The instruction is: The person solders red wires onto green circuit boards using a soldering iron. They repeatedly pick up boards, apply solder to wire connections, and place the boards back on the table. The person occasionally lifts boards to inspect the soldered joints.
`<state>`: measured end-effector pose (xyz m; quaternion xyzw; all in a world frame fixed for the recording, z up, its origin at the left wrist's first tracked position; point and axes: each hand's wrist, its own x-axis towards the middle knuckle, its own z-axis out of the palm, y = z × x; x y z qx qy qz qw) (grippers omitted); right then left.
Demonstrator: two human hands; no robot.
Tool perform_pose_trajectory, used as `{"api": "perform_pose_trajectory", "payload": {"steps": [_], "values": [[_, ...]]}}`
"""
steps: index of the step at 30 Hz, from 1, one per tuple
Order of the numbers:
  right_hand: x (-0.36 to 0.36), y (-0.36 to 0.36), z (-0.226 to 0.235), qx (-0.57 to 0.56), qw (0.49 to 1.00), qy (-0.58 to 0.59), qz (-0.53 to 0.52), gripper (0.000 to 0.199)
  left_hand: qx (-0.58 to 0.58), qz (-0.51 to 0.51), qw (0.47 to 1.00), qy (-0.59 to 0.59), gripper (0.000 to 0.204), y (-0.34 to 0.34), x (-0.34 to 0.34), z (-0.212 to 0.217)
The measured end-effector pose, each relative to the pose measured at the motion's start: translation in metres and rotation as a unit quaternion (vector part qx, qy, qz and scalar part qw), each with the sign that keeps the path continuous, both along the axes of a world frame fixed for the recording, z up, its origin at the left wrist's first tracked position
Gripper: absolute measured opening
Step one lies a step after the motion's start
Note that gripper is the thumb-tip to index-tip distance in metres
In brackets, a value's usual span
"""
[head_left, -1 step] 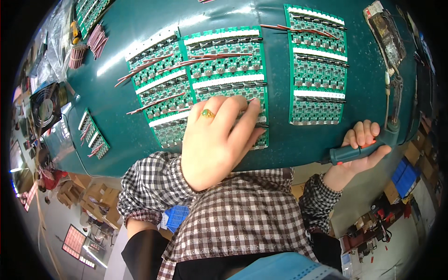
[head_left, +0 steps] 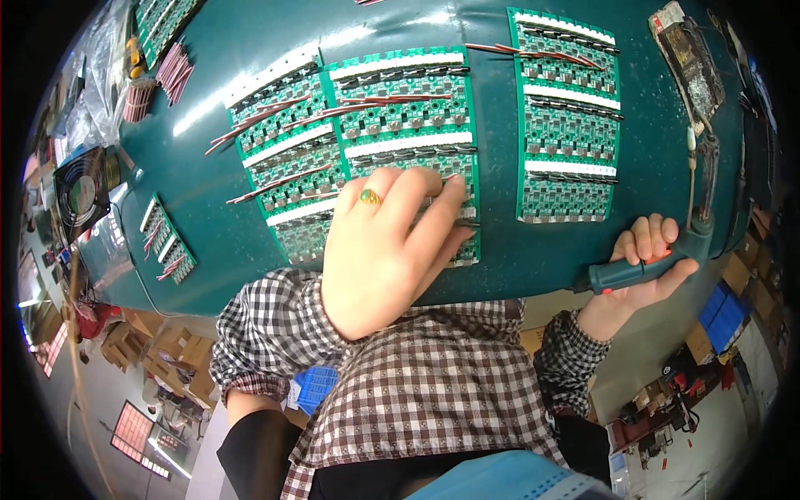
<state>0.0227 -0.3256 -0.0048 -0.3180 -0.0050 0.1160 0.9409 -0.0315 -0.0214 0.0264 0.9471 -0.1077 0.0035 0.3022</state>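
Observation:
My left hand [head_left: 379, 254], with a gold ring set with a green stone, rests over the lower part of the middle green circuit board panel [head_left: 392, 121]. Its fingers are bent and drawn together at the panel's lower right; whatever they pinch is hidden beneath them. At the right, my right hand [head_left: 635, 293] wraps round the green handle of a soldering gun [head_left: 693, 243], whose thin metal tip points away from me. Red and black wires [head_left: 392, 102] lie across the middle panel and the left panel [head_left: 287, 158]. White strips and black wires run in rows on the panels.
Another circuit board panel [head_left: 569, 125] lies to the right. A dirty metal holder [head_left: 687, 62] stands at the far right. Leftward are a small board strip [head_left: 167, 242], a black fan [head_left: 83, 190], wire bundles [head_left: 173, 73] and an orange-handled tool [head_left: 133, 57].
My left hand has shifted very slightly up and left over the middle panel. The right hand and the soldering gun stay where they were.

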Motion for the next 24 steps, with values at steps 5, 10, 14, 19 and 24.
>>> {"api": "perform_pose_trajectory", "payload": {"steps": [5, 10, 14, 19, 24], "values": [[-0.001, 0.001, 0.000, -0.003, 1.000, -0.001, -0.005, 0.048, 0.011, -0.037, 0.998, 0.044, 0.049, 0.003, 0.006, 0.010], [0.000, 0.000, 0.000, -0.012, 1.000, -0.003, -0.010, 0.049, -0.004, -0.001, 1.000, 0.003, 0.050, 0.000, -0.009, 0.010], [0.000, 0.000, 0.000, -0.012, 1.000, -0.001, -0.005, 0.048, -0.017, 0.005, 1.000, -0.025, 0.051, 0.000, -0.009, -0.001], [0.000, 0.001, 0.001, -0.017, 1.000, 0.002, -0.011, 0.048, -0.020, 0.002, 0.999, -0.026, 0.049, -0.001, -0.006, -0.003], [0.000, 0.001, 0.001, -0.013, 1.000, 0.001, -0.007, 0.049, -0.007, 0.005, 1.000, -0.027, 0.048, -0.002, -0.005, -0.001]]}}
